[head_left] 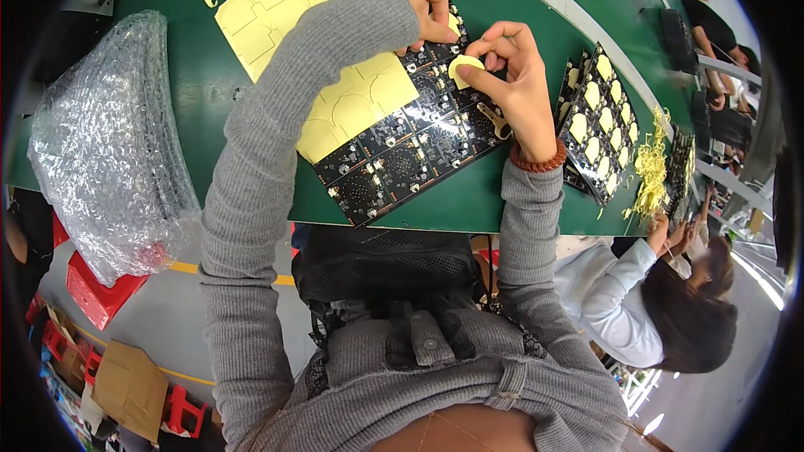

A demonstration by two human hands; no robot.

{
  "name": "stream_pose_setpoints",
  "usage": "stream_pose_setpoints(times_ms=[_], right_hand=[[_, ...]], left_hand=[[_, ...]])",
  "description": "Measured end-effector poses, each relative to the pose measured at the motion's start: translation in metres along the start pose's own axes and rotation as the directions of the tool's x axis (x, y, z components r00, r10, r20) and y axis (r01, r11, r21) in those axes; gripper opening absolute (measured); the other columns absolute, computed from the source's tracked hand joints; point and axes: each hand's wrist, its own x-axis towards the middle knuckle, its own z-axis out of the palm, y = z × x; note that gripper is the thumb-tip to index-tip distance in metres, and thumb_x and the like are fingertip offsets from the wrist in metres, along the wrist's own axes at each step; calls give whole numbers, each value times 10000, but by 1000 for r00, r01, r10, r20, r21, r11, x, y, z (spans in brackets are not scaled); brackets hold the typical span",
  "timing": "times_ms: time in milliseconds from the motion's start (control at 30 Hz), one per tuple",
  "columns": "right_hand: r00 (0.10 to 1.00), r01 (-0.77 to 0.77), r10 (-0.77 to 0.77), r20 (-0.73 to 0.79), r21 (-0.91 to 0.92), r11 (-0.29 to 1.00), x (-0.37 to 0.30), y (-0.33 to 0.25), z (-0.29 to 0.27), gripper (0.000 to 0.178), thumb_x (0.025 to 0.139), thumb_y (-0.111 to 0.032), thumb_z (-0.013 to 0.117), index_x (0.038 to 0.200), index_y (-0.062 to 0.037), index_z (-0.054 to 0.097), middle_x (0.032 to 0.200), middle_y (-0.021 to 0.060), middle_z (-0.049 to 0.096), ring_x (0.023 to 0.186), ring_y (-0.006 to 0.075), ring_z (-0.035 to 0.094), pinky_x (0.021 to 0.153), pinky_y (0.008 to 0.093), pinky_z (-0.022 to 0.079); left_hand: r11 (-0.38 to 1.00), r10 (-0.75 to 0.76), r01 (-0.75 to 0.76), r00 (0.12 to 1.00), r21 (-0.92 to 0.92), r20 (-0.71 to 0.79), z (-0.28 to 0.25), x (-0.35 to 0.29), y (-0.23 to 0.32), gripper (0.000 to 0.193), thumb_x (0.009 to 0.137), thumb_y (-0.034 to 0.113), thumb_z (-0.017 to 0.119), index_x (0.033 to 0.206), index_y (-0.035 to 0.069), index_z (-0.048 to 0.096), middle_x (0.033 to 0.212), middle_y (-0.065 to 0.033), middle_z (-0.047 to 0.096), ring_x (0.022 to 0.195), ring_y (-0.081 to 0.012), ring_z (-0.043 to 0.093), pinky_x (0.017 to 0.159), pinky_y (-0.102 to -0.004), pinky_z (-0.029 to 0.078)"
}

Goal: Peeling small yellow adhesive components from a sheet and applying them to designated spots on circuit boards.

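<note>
A black circuit board panel (394, 172) lies on the green table before me, divided into several units. My right hand (517, 79) pinches a pale yellow rounded sticker (465, 72) between thumb and finger over the panel. At the panel's far side my left hand (423, 7) has its fingers curled down, the tips against another yellow sticker (453, 22) on the board. A yellow sticker sheet (360, 105) covers part of the panel, under my left forearm. Near my right wrist lies a small tan, key-shaped piece (492, 120).
A larger yellow sheet (260, 8) with cut-outs lies at the back left. Bubble wrap (113, 146) bulges over the left side. Stickered panels (599, 125) lean together on the right, beside shredded yellow strips (651, 176). A person in a pale top (620, 310) works at the right.
</note>
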Motion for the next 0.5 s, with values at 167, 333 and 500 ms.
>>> stream_pose_setpoints(times_ms=[167, 333, 500], right_hand=[[1000, 11, -11, -10, -25, 1000, 1, 3, 0, 379, 636, 13, 680, 921, -54, 439, 764, -8, 571, 665, 66, 378, 633, 206, 358], [998, 59, -59, 9, -173, 983, 3, -1, 4, 359, 618, 15, 679, 905, -52, 475, 807, 13, 564, 693, 99, 423, 651, 213, 367], [873, 363, -476, -107, -510, 780, -8, -22, 11, 300, 630, -5, 668, 903, -37, 547, 911, 80, 551, 804, 212, 505, 702, 281, 396]], left_hand=[[999, -24, 24, 999, -24, 25, 2, 5, -1, 283, 735, 338, 677, 772, 71, 594, 620, -39, 605, 555, -112, 600, 530, -258, 507], [995, 22, -20, 1000, -103, 22, -2, 6, -10, 290, 720, 336, 689, 767, 66, 596, 595, -36, 598, 526, -122, 597, 519, -270, 504], [988, 3, -6, 1000, -153, -15, -20, 3, -7, 301, 713, 334, 684, 817, 68, 589, 726, -67, 625, 690, -168, 624, 656, -313, 501]])
